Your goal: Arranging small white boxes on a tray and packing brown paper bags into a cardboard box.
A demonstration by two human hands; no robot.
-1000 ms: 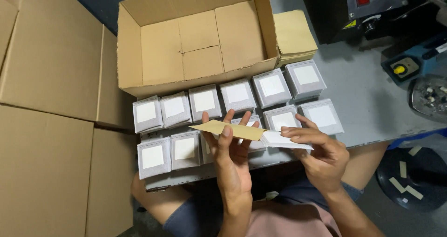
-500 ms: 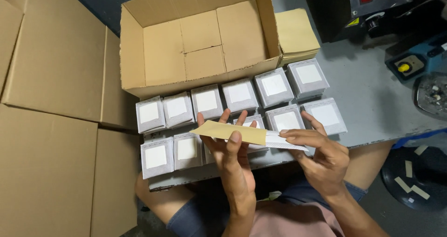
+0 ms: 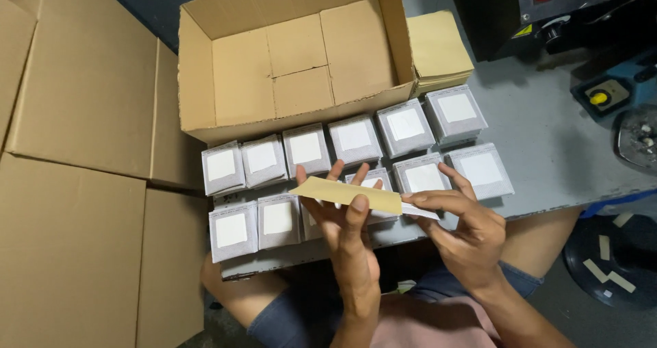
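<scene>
Both hands on a tan paper strip, held over rows of small boxes

Left hand (image 3: 349, 235) pinches the tan backing strip (image 3: 345, 192) w/ thumb + fingers; right hand (image 3: 460, 230) grips the white label (image 3: 419, 212) at its end. Imo the label could tear or curl if pulled crooked. Behind: small grey boxes (image 3: 306, 149), then an open carton (image 3: 287, 54) and a stack of tan sheets (image 3: 438, 47), crowding the table.

The tan strip (image 3: 345, 192) and left hand (image 3: 349, 235) hide several small grey boxes (image 3: 373, 182).
</scene>
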